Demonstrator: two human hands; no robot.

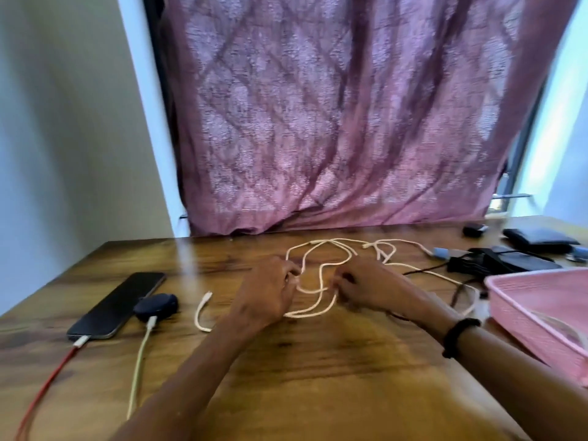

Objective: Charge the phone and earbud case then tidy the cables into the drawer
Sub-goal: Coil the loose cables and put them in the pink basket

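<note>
Head view, from the left: a red cable is plugged into the black phone lying flat on the wooden table. Just beside it sits the dark earbud case with a pale cable plugged in. A short white cable lies loose. The left hand and right hand, fingers curled, each pinch the looped white cable. A pink tray stands at far right.

Left hand and right hand pinch looped white cable on wooden table; phone, earbud case plugged in.
</note>
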